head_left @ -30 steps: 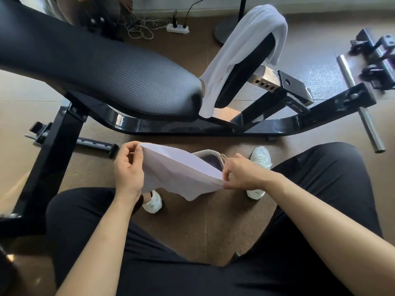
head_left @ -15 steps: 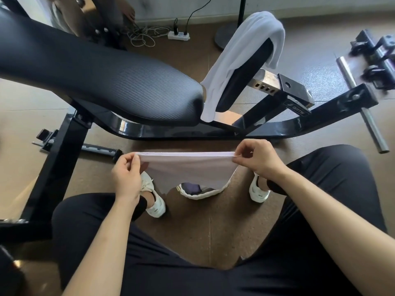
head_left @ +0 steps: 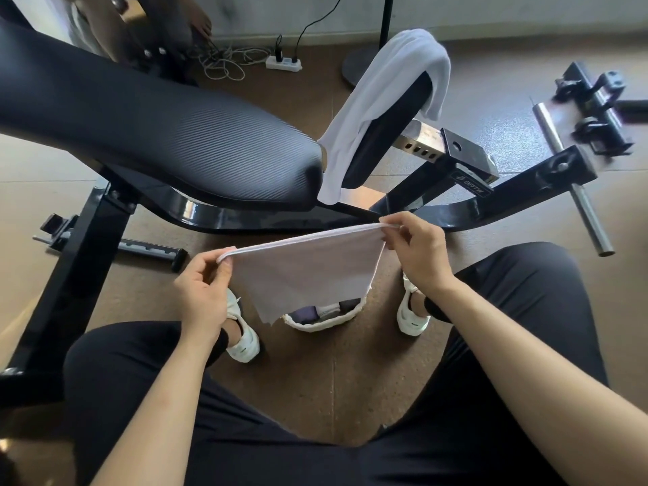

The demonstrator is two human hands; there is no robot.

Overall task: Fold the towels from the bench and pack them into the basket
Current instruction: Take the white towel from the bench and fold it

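I hold a small pale lilac towel (head_left: 308, 271) stretched between both hands, doubled over so it hangs from its top edge. My left hand (head_left: 205, 289) pinches its left corner; my right hand (head_left: 417, 247) pinches the right corner, held a little higher. Under the towel, on the floor between my feet, stands a white woven basket (head_left: 324, 320) with folded grey and dark cloths inside, mostly hidden by the towel. A second, white towel (head_left: 382, 100) is draped over the small raised pad of the black bench (head_left: 157, 135).
The bench frame (head_left: 438, 205) runs across the floor just beyond my hands. A steel bar (head_left: 575, 191) sticks out at the right. A power strip (head_left: 284, 63) and tangled cables lie by the far wall. My white shoes (head_left: 242, 342) flank the basket.
The towel went from loosely bunched to pulled taut and hanging. My hands moved apart, the right one rising up and to the right. The basket now shows under the towel's lower edge.
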